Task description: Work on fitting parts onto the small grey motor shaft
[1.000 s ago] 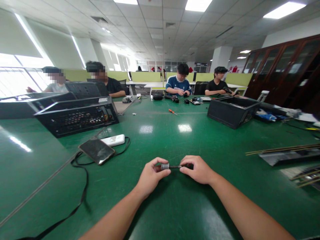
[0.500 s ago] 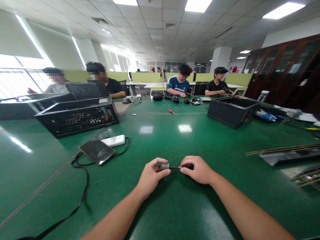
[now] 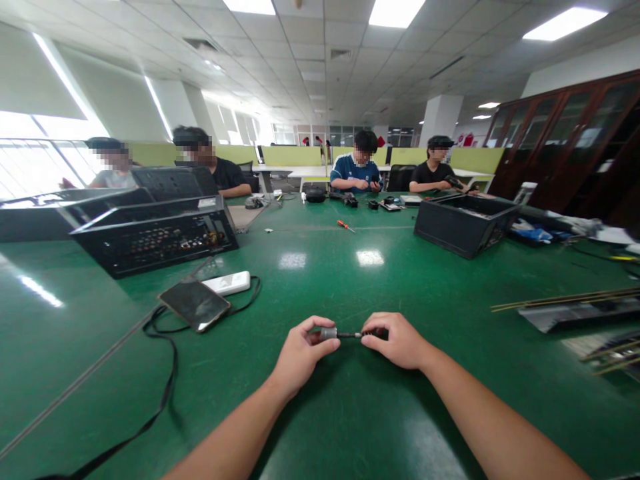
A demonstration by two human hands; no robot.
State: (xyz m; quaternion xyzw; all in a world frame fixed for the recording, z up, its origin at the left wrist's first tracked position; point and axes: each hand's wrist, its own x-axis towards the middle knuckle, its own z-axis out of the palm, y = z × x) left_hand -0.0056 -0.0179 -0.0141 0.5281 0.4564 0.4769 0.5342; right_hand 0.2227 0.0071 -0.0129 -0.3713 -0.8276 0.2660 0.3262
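Above the green table (image 3: 310, 267), near its front, my left hand (image 3: 305, 350) pinches a grey metal cylinder (image 3: 329, 333) between thumb and fingers. A thin dark shaft (image 3: 347, 335) runs right from the cylinder to my right hand (image 3: 395, 339). The fingers of my right hand are closed round the shaft's far end, where a small dark coiled or ridged part shows between thumb and forefinger. Its exact shape is too small to tell.
A phone (image 3: 195, 305), white power bank (image 3: 227, 283) and black strap (image 3: 167, 387) lie left. Open black computer cases (image 3: 155, 240) (image 3: 465, 223) stand behind. A screwdriver (image 3: 343, 225) lies mid-table; metal strips (image 3: 575, 310) lie right. Several people sit across.
My hands have barely moved, with the cylinder shifted very slightly left. The person in blue across the table has raised a hand with a small dark object.
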